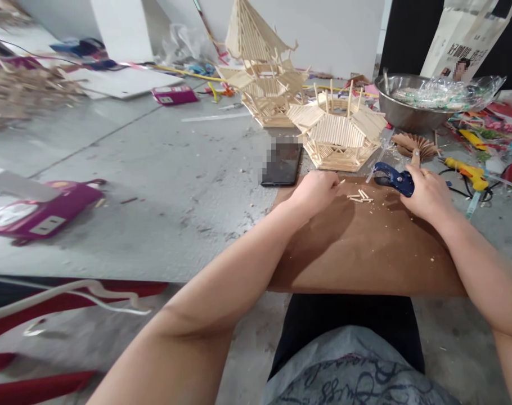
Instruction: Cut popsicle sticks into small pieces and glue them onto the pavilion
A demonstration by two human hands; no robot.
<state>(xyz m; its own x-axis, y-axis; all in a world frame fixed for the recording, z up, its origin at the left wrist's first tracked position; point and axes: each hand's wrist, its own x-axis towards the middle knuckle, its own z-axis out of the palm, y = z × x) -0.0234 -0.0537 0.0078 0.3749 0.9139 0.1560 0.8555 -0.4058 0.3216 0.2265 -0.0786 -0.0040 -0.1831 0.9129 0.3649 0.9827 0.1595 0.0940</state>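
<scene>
In my right hand (431, 194) is a dark blue pair of hand cutters (394, 179), its jaws pointing left over the brown mat (349, 247). My left hand (317, 191) is closed above the mat, and a short end of a thin wooden stick (342, 182) pokes out from its fingertips. Between the two hands lie several short cut stick pieces (360, 196) with small crumbs around them. Just beyond the mat stands a six-sided stick-built pavilion tier (336, 132) with upright posts. A taller stick pagoda (266, 67) with a pointed roof rises behind it to the left.
A dark phone (282, 163) lies left of the pavilion tier. Behind my right hand are a folded paper fan (416, 147), a yellow glue gun (467, 171) and a metal bowl (412, 112) holding plastic-wrapped things. Purple power strips (66, 208) sit at the left.
</scene>
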